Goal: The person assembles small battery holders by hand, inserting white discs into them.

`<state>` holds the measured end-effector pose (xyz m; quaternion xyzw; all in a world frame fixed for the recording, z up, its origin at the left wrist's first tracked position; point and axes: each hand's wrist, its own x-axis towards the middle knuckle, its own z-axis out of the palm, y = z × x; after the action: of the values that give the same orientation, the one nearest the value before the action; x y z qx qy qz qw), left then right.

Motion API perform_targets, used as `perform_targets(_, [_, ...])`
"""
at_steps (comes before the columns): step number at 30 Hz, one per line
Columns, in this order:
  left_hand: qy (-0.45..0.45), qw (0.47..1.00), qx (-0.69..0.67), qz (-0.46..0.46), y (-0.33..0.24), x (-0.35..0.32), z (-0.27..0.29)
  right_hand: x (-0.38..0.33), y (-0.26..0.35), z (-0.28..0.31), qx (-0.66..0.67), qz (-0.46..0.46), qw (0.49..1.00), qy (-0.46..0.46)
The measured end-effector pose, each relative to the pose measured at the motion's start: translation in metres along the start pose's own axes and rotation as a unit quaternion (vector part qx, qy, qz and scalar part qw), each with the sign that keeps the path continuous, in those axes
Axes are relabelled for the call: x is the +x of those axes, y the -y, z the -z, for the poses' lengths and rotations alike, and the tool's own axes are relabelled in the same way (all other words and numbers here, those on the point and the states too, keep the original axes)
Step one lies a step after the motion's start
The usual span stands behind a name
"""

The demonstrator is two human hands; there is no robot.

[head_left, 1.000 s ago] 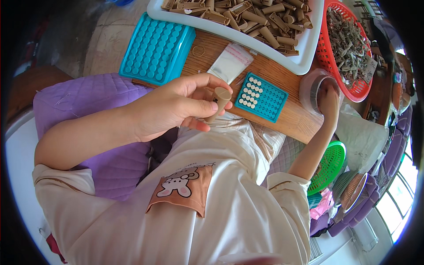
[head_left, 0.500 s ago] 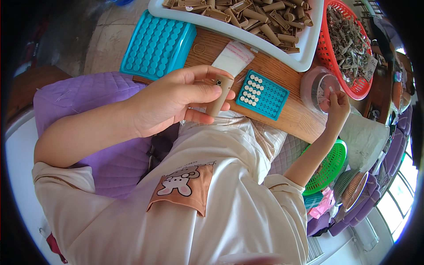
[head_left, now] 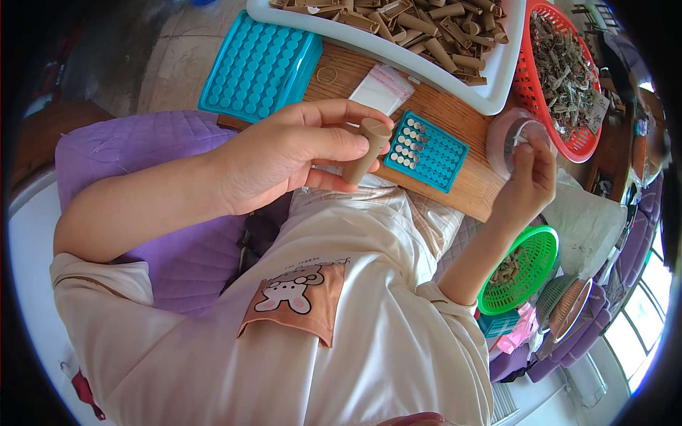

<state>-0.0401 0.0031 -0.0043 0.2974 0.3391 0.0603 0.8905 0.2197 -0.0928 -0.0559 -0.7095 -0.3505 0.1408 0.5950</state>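
While we look down through the head camera, our left hand (head_left: 284, 160) sits raised over our lap, its fingers and thumb pressed around a small tan cardboard tube with a flat cap end (head_left: 365, 149). That tube tilts, cap end up and away from us, and hangs just above the near edge of a brown wooden board (head_left: 455, 113) that lies across our knees.

Our right hand (head_left: 527, 181) is lifted over the far right end of the board, its fingertips drawn together in a pinch; whatever sits between them is too small for us to make out. It hovers at the rim of a round clear plastic container (head_left: 503, 138).

Between our two hands a small teal plastic tray with rows of holes, several filled with pale round ends (head_left: 426, 150), rests on the board. Beside it, further from us, lies a small clear plastic bag (head_left: 382, 86). To our left a larger teal plastic tray with rows of round bumps (head_left: 259, 65) overhangs the board's edge.

Beyond the board stands a long white plastic tub heaped with more tan tubes (head_left: 490, 85), and to its right a red plastic basket of thin greyish pieces (head_left: 526, 71). Below our right forearm, a green plastic basket (head_left: 536, 266) sits low. We wear a cream shirt with a brown chest patch (head_left: 298, 302), and a purple quilted cushion (head_left: 142, 149) lies under our left arm.
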Motion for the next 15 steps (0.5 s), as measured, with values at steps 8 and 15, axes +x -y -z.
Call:
perform_targets(8, [0.001, 1.0, 0.024, 0.008, 0.002, -0.001, -0.001, -0.053, 0.051, -0.049, 0.177, -0.011, 0.958, 0.224])
perform_targets(15, [0.011, 0.999, 0.035, 0.007, 0.0, -0.003, -0.001, -0.065, 0.05, -0.063, 0.175, 0.067, 0.952, 0.241])
